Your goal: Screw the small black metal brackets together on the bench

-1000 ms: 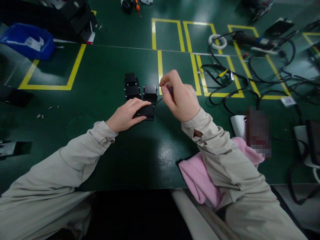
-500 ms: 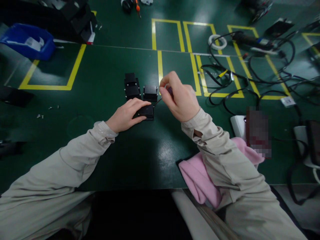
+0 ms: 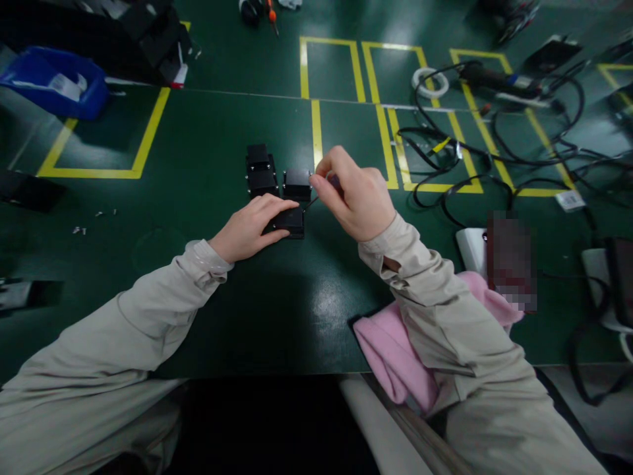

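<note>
My left hand (image 3: pixel 250 227) grips a small black block (image 3: pixel 291 223) on the green table, thumb along its near side and fingers over its top. My right hand (image 3: pixel 353 194) is closed round the dark handle of a screwdriver (image 3: pixel 310 203). The thin shaft slants down to the block's right end, where a small screw sits; whether the tip is seated in it I cannot tell. Just behind stands another black block (image 3: pixel 297 183) with screws at its sides. To its left, more black blocks (image 3: pixel 260 173) sit close together, one on another.
Loose screws (image 3: pixel 79 230) lie to the left. A blue bin (image 3: pixel 57 82) stands at the back left. Black cables (image 3: pixel 445 191) and a white tape roll (image 3: pixel 429 84) spread over the right side. A pink cloth (image 3: pixel 390 353) lies under my right forearm, by the table's front edge.
My right hand has turned and dipped slightly with the screwdriver. My left hand stays put on the block. At the far left edge, a grey and black object shows more than before.
</note>
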`<state>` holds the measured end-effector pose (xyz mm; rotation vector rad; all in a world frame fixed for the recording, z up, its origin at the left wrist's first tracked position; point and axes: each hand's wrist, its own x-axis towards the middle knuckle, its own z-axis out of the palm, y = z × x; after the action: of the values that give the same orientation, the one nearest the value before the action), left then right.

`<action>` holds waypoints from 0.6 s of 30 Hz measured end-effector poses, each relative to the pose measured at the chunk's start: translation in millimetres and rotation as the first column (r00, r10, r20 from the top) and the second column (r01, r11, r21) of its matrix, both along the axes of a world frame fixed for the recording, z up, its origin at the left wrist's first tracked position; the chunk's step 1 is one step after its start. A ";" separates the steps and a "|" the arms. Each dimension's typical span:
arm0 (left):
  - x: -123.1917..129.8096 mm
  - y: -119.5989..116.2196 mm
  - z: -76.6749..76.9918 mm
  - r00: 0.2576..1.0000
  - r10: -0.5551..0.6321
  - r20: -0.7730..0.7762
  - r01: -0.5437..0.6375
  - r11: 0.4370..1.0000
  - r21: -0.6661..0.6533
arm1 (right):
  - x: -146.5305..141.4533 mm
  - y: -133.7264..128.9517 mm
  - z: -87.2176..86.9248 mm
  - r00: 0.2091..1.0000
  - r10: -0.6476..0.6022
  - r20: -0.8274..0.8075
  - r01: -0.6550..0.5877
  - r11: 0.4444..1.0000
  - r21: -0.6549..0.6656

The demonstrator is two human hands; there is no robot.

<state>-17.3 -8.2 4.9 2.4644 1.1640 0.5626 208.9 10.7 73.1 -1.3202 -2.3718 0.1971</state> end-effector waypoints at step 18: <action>-0.4 -0.2 -0.6 1.000 0.012 0.002 -0.011 1.000 -0.018 | 0.0 -1.1 0.5 0.999 0.038 -0.021 -0.037 0.999 0.026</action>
<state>-17.7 -8.4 4.3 2.4429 1.1780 0.5558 208.9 9.6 73.6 -1.2569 -2.3747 0.1903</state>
